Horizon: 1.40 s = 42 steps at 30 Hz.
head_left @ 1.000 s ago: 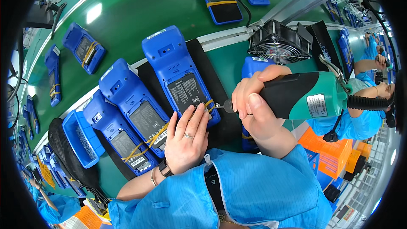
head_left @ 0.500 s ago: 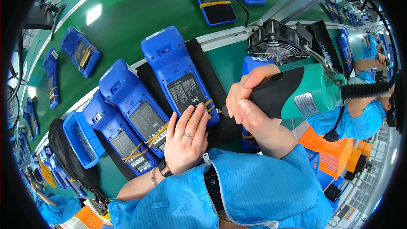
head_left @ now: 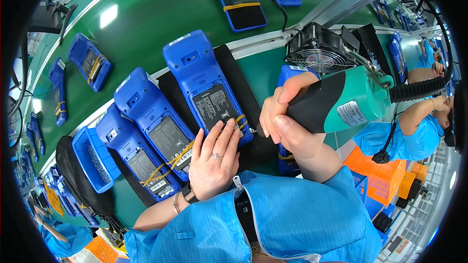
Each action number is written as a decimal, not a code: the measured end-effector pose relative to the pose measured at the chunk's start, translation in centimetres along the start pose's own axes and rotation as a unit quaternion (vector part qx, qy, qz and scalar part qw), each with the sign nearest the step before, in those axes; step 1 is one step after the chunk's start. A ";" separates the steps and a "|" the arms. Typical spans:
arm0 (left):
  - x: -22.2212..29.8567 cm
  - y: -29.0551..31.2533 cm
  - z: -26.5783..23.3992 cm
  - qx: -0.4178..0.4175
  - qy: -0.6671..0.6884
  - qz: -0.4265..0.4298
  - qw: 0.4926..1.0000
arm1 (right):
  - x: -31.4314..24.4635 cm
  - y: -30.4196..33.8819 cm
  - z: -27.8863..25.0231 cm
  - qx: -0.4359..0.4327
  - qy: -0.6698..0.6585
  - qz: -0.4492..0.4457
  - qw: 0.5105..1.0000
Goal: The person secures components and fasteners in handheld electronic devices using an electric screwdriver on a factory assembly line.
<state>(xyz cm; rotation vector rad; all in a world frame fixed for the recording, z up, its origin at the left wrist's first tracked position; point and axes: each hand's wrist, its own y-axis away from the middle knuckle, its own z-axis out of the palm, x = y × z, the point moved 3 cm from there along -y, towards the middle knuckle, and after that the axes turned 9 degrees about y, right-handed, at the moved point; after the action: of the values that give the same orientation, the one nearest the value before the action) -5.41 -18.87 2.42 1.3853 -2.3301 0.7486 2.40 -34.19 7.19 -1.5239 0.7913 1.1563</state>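
Observation:
A blue handheld terminal [head_left: 187, 51] lies back side up on a black mat [head_left: 231, 68], its dark battery bay showing and a yellow rubber band near its lower end. My left hand [head_left: 214, 158] rests flat over that lower end, fingers stretched out. In my right hand [head_left: 295, 112] is a green and black electric screwdriver [head_left: 348, 104], held almost level. Its bit points at the terminal's lower right edge; whether it touches is too small to tell. Two more blue terminals, a nearer one [head_left: 141, 92] and a farther one [head_left: 119, 131], lie left of my left hand, banded in yellow.
A blue bin [head_left: 95, 163] of small parts stands at the left beside a black mesh pouch [head_left: 73, 175]. Beyond the mat, a green conveyor [head_left: 146, 14] carries several terminals. A black fan [head_left: 319, 51] stands behind my right hand; another terminal [head_left: 287, 165] lies partly under it. Co-workers sit on the right.
The terminals on the conveyor have shifted slightly left. The screwdriver's rear end has moved slightly up and left. A co-worker's arm at the right has risen. My left hand stays put.

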 end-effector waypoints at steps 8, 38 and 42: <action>0.1 -0.1 0.0 -0.004 0.006 -0.008 1.000 | 0.1 -0.1 0.1 0.036 -0.138 0.003 0.990; 0.0 0.0 0.0 -0.003 0.012 -0.007 1.000 | 0.5 -0.3 0.6 0.009 -0.093 0.090 0.992; 0.0 0.0 0.0 -0.010 0.010 -0.006 1.000 | 0.7 -0.6 1.0 0.023 -0.101 0.126 0.987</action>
<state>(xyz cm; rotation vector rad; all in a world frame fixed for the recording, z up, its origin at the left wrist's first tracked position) -5.38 -18.85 2.43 1.3767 -2.3049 0.7314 2.91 -33.07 6.69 -1.2691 0.8835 1.4438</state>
